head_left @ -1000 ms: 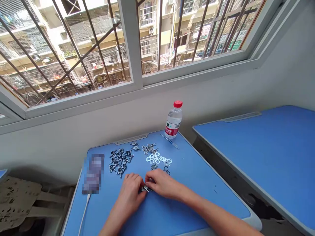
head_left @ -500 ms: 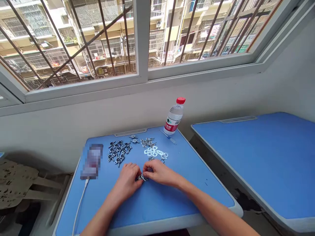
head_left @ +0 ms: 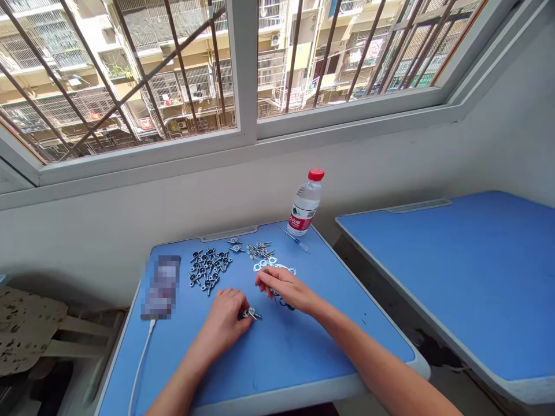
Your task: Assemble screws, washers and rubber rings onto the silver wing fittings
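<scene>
My left hand (head_left: 229, 312) rests on the blue table with its fingers closed around a small silvery metal part (head_left: 250, 313), whose thin arms stick out past the fingertips. Up and to the right, my right hand (head_left: 286, 287) hovers with thumb and fingers pinched together. A thin dark thing shows at its fingers, too small to make out. Beneath and behind this hand lie flat white metal plates (head_left: 265, 264), partly covered by it, and small dark rings (head_left: 282, 303). Several similar metal parts with dark round centres (head_left: 210, 264) lie in a group at the left.
Two silvery parts (head_left: 236, 248) and a pile of thin-stemmed metal pieces (head_left: 260, 250) lie toward the back. A water bottle (head_left: 306, 205) stands at the back right beside a blue-handled pen-like tool (head_left: 299, 242). A phone (head_left: 161, 287) with a white cable (head_left: 141, 361) lies left.
My right hand has moved away from the metal part, up and to the right, over the plates and rings. My left hand stays in place with the part.
</scene>
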A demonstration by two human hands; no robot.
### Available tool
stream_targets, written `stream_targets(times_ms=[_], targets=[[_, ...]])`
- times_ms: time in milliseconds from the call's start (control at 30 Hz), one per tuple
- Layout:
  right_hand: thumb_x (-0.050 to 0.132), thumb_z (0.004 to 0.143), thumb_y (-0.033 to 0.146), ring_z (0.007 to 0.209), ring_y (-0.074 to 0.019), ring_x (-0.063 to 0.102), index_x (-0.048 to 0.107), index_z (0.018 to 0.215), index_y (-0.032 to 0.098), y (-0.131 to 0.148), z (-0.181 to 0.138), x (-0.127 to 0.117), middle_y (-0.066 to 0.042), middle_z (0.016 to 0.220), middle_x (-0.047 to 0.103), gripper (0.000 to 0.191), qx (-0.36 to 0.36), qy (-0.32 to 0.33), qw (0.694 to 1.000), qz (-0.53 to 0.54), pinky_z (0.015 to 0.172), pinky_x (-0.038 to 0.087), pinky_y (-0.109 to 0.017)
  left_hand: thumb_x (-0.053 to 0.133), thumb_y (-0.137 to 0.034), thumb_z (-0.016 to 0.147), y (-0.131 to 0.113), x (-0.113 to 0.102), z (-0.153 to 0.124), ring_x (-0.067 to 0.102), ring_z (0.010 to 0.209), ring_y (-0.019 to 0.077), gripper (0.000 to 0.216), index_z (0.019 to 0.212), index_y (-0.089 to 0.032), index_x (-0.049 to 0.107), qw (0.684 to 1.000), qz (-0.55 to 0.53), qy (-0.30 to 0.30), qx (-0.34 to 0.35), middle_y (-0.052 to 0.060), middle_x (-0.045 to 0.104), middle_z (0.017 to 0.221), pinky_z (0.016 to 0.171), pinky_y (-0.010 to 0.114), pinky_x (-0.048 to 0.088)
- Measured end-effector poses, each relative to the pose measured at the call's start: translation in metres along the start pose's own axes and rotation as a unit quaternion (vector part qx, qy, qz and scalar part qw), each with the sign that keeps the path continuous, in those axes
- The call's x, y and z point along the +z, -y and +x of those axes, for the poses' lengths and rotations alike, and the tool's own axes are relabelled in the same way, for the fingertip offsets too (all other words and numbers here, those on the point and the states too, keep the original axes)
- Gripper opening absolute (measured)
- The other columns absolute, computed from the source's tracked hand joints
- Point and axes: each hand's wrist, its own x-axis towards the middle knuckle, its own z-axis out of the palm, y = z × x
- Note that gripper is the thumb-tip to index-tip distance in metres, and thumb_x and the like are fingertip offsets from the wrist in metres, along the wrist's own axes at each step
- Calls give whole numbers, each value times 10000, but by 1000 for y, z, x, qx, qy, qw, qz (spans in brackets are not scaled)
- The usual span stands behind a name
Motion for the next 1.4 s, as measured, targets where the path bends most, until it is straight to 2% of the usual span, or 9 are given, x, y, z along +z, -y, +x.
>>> stream_targets(times_ms=[200, 400, 567, 800, 1167, 1400], targets=[[355, 945, 649, 686, -153, 480, 532, 680, 191, -5, 0, 12, -10, 701, 550, 557, -73, -34, 995, -61, 675, 401, -284, 587, -113, 766, -2, -2, -1, 559, 819, 204, 92, 744, -194, 550, 1000, -6, -1, -6, 22, 639, 819, 772, 327, 380], [371, 936, 689, 585, -119, 410, 535, 755, 191, -2, -6, 20, 4, 705, 526, 554, -138, -6, 990, -12, 587, 381, -259, 581, -112, 768, -2, -2, 0, 560, 821, 206, 94, 744, -194, 542, 1000, -1, -4, 1, 17, 637, 810, 776, 327, 372], [344, 967, 649, 703, -154, 529, 551, 772, 191, 0, -8, 22, -25, 758, 583, 539, -186, 14, 981, -57, 712, 440, -292, 580, -99, 754, -2, -3, -1, 549, 799, 194, 121, 720, -192, 512, 1000, 0, 1, 0, 1, 610, 768, 754, 311, 352], [304, 1006, 578, 738, -164, 572, 549, 798, 195, -1, -9, 24, -40, 794, 618, 500, -195, 35, 975, -105, 721, 465, -293, 565, -104, 774, 1, 0, -2, 523, 789, 188, 117, 732, -196, 505, 1000, 9, -6, 16, -12, 583, 757, 741, 306, 326], [283, 1002, 600, 709, -155, 553, 551, 769, 194, -5, -7, 23, -36, 764, 610, 539, -198, -5, 972, -125, 714, 458, -295, 576, -89, 758, -3, -4, -1, 533, 792, 192, 138, 718, -194, 496, 1000, -4, 1, 4, -4, 600, 765, 755, 313, 341], [262, 1004, 593, 707, -156, 559, 536, 767, 196, -2, -8, 24, -40, 771, 615, 538, -205, 5, 969, -136, 699, 465, -287, 567, -87, 755, -2, -2, -1, 532, 785, 188, 134, 710, -193, 500, 1000, -1, -1, 7, -7, 598, 751, 755, 314, 341]])
